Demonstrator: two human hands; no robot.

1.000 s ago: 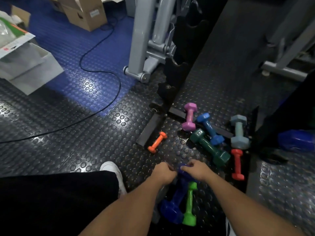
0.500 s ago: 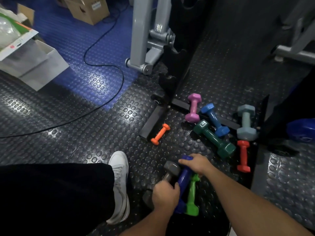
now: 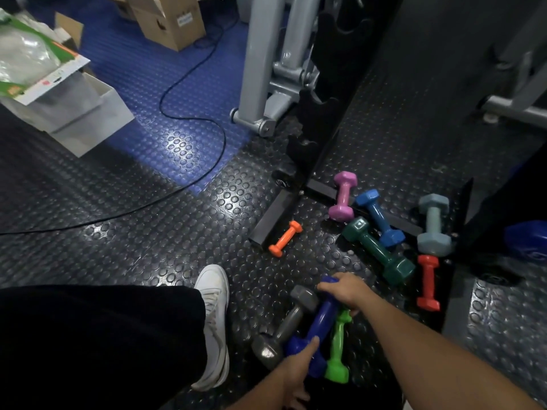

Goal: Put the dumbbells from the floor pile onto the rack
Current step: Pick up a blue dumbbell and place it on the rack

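Gripping the dark blue dumbbell (image 3: 321, 321) at both ends now, right hand (image 3: 344, 291) on top, left hand (image 3: 296, 366) shifted down from the middle; it's still on the floor pile, ready to lift

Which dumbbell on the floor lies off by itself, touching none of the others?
The orange dumbbell, the smallest one, beside the rack's black foot bar. All the other dumbbells lie bunched together in clusters.

Left hand (image 3: 296, 369) has left the grey dumbbell (image 3: 284, 327) for the blue dumbbell (image 3: 318, 324)
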